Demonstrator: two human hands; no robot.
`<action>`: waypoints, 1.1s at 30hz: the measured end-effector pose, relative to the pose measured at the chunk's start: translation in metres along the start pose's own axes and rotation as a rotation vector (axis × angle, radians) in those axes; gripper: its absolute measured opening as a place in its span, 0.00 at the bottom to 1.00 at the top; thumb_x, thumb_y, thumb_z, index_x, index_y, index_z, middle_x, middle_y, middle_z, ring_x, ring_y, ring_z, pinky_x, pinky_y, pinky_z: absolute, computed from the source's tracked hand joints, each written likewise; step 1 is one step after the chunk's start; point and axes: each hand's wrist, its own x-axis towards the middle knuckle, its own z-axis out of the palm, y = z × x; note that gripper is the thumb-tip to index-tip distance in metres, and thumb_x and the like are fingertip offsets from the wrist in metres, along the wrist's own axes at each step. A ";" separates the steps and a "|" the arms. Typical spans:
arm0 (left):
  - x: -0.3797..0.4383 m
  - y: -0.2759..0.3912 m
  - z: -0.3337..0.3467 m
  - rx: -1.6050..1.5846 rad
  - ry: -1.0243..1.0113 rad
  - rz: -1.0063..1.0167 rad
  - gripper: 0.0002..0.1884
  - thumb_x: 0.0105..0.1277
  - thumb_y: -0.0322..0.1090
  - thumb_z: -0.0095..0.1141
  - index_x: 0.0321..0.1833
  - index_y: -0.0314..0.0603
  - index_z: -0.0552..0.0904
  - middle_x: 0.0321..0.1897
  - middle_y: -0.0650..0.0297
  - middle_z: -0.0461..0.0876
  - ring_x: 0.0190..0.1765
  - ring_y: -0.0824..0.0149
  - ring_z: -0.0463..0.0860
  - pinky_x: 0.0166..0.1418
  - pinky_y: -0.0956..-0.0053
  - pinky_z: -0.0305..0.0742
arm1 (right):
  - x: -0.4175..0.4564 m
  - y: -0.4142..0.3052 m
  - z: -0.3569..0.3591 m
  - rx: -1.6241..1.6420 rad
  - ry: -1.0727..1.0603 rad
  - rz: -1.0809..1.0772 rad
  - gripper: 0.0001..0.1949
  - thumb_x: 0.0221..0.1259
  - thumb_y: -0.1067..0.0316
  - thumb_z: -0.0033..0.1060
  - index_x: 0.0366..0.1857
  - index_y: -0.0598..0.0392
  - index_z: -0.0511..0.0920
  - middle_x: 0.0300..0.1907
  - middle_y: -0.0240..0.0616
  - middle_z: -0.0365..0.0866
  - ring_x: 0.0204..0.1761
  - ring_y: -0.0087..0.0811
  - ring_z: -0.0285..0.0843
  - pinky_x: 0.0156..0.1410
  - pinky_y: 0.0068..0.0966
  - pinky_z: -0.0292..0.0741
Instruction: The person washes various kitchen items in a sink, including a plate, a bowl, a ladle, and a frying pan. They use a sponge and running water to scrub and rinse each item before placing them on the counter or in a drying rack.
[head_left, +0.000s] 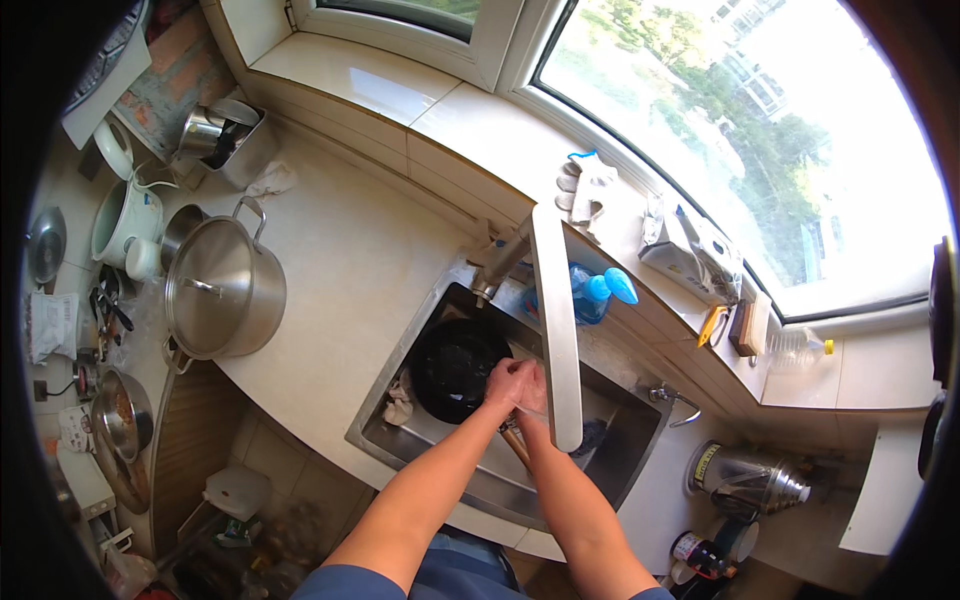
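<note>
My left hand (507, 382) and my right hand (534, 384) are pressed together over the right rim of a black wok (454, 367). Their fingers overlap, so whether anything is between them is hidden. The wok sits in a stainless steel sink (487, 469), its wooden handle (516, 448) passing below my wrists. Above my right hand runs the long flat spout of a faucet (556, 330). A clear streak that looks like water shows by my wrists. A crumpled whitish cloth or scrap (398, 406) lies in the sink left of the wok, and a dark scrubber (589, 436) lies at the right.
Behind the faucet stands a blue pump bottle (592, 289). A large lidded steel pot (225, 289) is on the counter at left. Work gloves (587, 187) and a clear plastic bottle (799, 349) rest on the windowsill. A steel thermos flask (742, 476) is right of the sink.
</note>
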 end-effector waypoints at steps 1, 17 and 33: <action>-0.007 0.014 0.008 0.165 0.029 0.059 0.21 0.70 0.52 0.60 0.45 0.37 0.85 0.45 0.55 0.88 0.49 0.54 0.86 0.55 0.62 0.80 | -0.009 0.008 -0.034 -0.284 0.114 -0.057 0.23 0.65 0.60 0.67 0.62 0.54 0.75 0.53 0.45 0.81 0.51 0.39 0.82 0.55 0.36 0.82; -0.079 -0.073 -0.108 0.934 -0.011 0.267 0.16 0.65 0.46 0.62 0.47 0.43 0.85 0.48 0.53 0.85 0.56 0.46 0.80 0.61 0.54 0.75 | -0.116 0.107 -0.188 -1.265 0.242 0.101 0.31 0.59 0.51 0.71 0.62 0.60 0.77 0.54 0.51 0.83 0.60 0.51 0.80 0.66 0.46 0.74; -0.098 -0.005 -0.196 0.485 0.104 0.336 0.13 0.69 0.39 0.65 0.49 0.38 0.85 0.36 0.60 0.88 0.39 0.66 0.86 0.47 0.70 0.81 | -0.125 -0.037 -0.090 -0.879 -0.189 0.778 0.19 0.56 0.55 0.71 0.27 0.64 0.78 0.20 0.42 0.77 0.15 0.31 0.73 0.22 0.35 0.69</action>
